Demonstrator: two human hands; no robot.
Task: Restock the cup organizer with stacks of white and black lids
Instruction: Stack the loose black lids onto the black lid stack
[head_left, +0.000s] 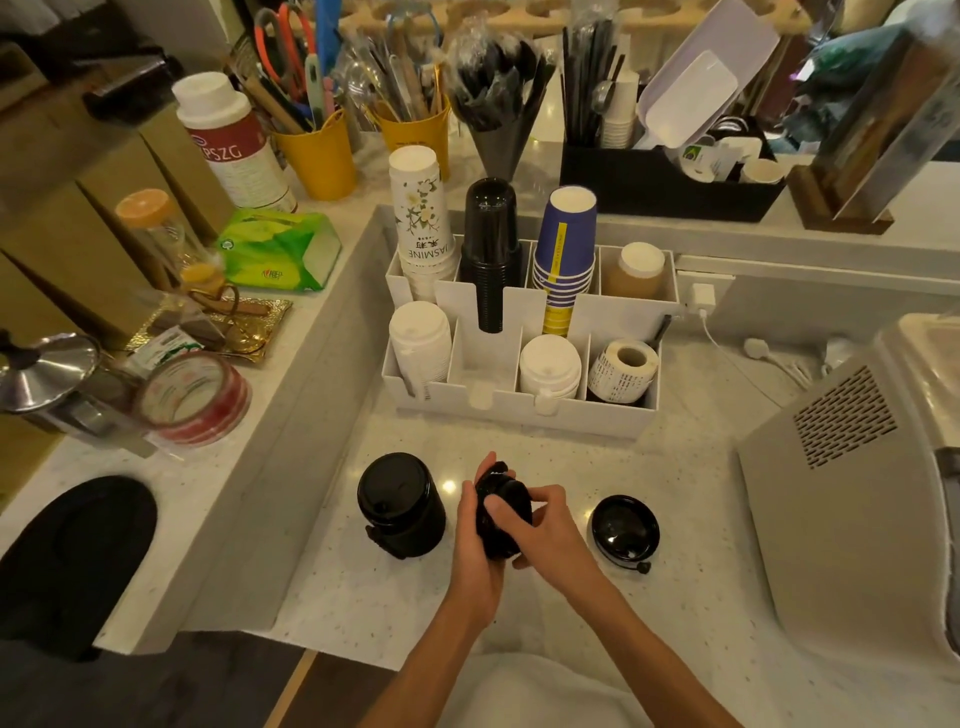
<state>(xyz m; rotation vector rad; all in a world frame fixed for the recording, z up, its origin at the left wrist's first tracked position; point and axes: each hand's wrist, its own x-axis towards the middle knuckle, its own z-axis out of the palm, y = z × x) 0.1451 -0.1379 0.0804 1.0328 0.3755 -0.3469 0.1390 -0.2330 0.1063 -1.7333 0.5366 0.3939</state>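
Head view. Near the bench (519, 613) front edge, the left hand (480, 540) wraps around a short stack of black lids (506, 512) and the right hand (553, 535) pinches its top. Just left stands a taller black stack (400, 504); a single black lid (626, 526) lies to the right. Farther back, the cup organizer (519, 415) holds white lid stacks (420, 338) in two front compartments.

The stack of white flowered cups (422, 208), standing upside down in the back left compartment of the cup organizer (519, 415), bears "JASMINE" in dark capitals, inverted, with two Chinese characters just above it. The white bottle (228, 140) at the left shows "PSZG" in white on its red label. The print on the label roll (623, 371) and the green tissue pack (278, 249) is too small to read.
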